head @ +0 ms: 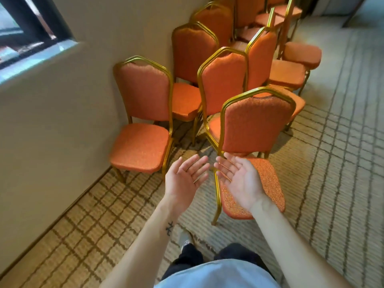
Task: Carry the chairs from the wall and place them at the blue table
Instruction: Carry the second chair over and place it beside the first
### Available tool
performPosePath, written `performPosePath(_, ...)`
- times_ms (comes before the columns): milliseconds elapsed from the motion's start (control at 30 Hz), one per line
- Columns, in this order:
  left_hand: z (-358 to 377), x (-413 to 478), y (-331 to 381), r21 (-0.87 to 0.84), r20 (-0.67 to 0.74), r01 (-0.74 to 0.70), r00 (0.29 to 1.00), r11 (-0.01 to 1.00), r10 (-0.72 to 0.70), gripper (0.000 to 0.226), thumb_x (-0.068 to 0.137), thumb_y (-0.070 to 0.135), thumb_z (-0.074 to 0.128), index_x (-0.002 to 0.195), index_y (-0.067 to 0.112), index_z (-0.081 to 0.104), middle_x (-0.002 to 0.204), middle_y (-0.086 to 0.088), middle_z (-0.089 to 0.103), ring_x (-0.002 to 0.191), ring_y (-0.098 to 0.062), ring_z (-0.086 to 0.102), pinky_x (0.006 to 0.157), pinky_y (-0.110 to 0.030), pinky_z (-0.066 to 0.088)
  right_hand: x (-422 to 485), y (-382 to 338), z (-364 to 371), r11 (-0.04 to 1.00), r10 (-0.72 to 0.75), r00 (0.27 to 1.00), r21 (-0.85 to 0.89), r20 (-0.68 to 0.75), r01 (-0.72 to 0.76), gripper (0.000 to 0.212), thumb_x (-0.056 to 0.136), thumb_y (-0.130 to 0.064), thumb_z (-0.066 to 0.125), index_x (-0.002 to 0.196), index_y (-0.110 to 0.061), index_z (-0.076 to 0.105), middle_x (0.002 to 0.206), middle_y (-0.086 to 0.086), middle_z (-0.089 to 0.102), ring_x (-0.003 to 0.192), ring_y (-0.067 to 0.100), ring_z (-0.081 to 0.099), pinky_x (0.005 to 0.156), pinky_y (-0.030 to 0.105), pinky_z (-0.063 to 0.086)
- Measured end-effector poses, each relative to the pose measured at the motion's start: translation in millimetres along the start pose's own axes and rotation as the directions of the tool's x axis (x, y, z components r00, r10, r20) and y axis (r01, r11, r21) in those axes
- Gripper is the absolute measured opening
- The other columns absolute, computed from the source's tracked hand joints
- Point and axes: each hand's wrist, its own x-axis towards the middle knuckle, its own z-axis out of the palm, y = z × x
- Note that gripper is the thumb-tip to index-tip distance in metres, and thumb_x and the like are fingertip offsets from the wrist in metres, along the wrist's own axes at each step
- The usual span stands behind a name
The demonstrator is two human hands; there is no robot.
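Note:
Several orange padded chairs with gold metal frames stand in a cluster along the beige wall. The nearest chair (pixel 257 125) faces me, its seat just beyond my right hand. Another chair (pixel 143 121) stands against the wall to the left. My left hand (pixel 186 179) and my right hand (pixel 239 179) are held out palm up, side by side, fingers apart, holding nothing. Both hover in front of the nearest chair's seat without touching it. The blue table is not in view.
The beige wall (pixel 62 121) runs along the left, with a dark-framed window (pixel 31 28) at the top left. Patterned grid carpet (pixel 332 163) covers the floor to the right and in front. More orange chairs (pixel 291 73) stretch back toward the far end.

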Motion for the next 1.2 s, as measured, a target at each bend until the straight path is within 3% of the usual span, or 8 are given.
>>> performPosePath(267,31.6,96.7,51.7,0.064,0.049,0.035,0.998,0.997,-0.039,0.054,0.107,0.041,0.032,0.138,0.004,0.056,0.133,-0.016,0.067,0.125,-0.034,0.063,0.114,-0.048,0.042,90.4,-42.7,34.6,0.999,-0.037,0.998,-0.039,-0.058,0.035,0.040,0.105,-0.027,0.039,0.132,-0.007,0.059,0.122,0.014,0.072,0.118,0.029,0.067,0.100,0.041,0.051)
performPosePath(533,97.4,232.2,78.7,0.195,0.042,0.065,0.996,0.979,-0.074,0.054,0.108,0.040,0.032,0.139,0.003,0.054,0.132,-0.018,0.068,0.126,-0.036,0.062,0.115,-0.051,0.040,216.9,-109.6,15.9,0.988,-0.076,0.987,0.126,-0.143,0.095,0.039,0.104,-0.028,0.039,0.131,-0.008,0.060,0.124,0.014,0.072,0.118,0.028,0.067,0.106,0.043,0.047)
performPosePath(667,155.0,298.6,84.8,0.234,0.047,0.105,0.992,0.967,-0.119,0.053,0.107,0.039,0.034,0.136,0.001,0.057,0.129,-0.020,0.069,0.127,-0.039,0.061,0.116,-0.053,0.040,277.1,-150.1,13.9,0.979,-0.049,0.984,0.187,-0.170,0.081,0.036,0.103,-0.027,0.041,0.125,-0.007,0.062,0.128,0.016,0.069,0.116,0.028,0.066,0.102,0.041,0.050)
performPosePath(800,200.1,352.7,72.4,0.255,0.094,0.175,0.974,0.951,-0.205,0.051,0.107,0.038,0.037,0.134,0.000,0.057,0.129,-0.022,0.068,0.128,-0.041,0.059,0.112,-0.051,0.043,306.9,-191.6,3.0,0.964,-0.076,0.976,0.236,-0.203,0.124,0.036,0.103,-0.027,0.042,0.126,-0.007,0.062,0.122,0.012,0.071,0.106,0.022,0.069,0.084,0.034,0.053)
performPosePath(900,218.4,381.0,66.1,0.324,0.130,0.168,0.967,0.931,-0.220,0.048,0.107,0.037,0.039,0.134,0.001,0.056,0.128,-0.022,0.068,0.125,-0.040,0.062,0.109,-0.051,0.046,319.1,-208.6,-14.5,0.956,-0.107,0.960,0.240,-0.257,0.171,0.035,0.103,-0.027,0.042,0.124,-0.008,0.063,0.125,0.013,0.070,0.114,0.022,0.067,0.089,0.036,0.053)
performPosePath(1000,234.3,407.0,62.6,0.530,0.195,0.114,0.948,0.841,-0.251,0.046,0.109,0.037,0.035,0.133,0.004,0.057,0.132,-0.018,0.067,0.125,-0.034,0.062,0.108,-0.045,0.046,335.5,-216.0,-30.9,0.960,-0.119,0.932,0.200,-0.342,0.196,0.030,0.102,-0.026,0.049,0.121,-0.011,0.066,0.125,0.012,0.070,0.116,0.022,0.066,0.095,0.038,0.052)
performPosePath(1100,241.0,429.7,50.8,0.770,0.281,-0.028,0.912,0.638,-0.298,0.039,0.111,0.033,0.037,0.128,0.013,0.065,0.133,-0.005,0.068,0.127,-0.021,0.061,0.112,-0.038,0.042,351.7,-213.1,-39.7,0.966,-0.114,0.911,0.168,-0.397,0.195,0.026,0.104,-0.027,0.048,0.118,-0.016,0.067,0.125,0.008,0.066,0.119,0.020,0.061,0.105,0.042,0.048)
performPosePath(1200,245.2,455.0,46.4,0.826,0.286,-0.058,0.900,0.561,-0.328,0.035,0.110,0.033,0.040,0.125,0.018,0.069,0.130,0.001,0.070,0.126,-0.014,0.062,0.111,-0.034,0.043,368.6,-209.2,-42.5,0.953,-0.081,0.912,0.237,-0.403,0.190,0.034,0.105,-0.029,0.046,0.132,-0.014,0.060,0.132,0.008,0.062,0.125,0.022,0.057,0.110,0.047,0.045)
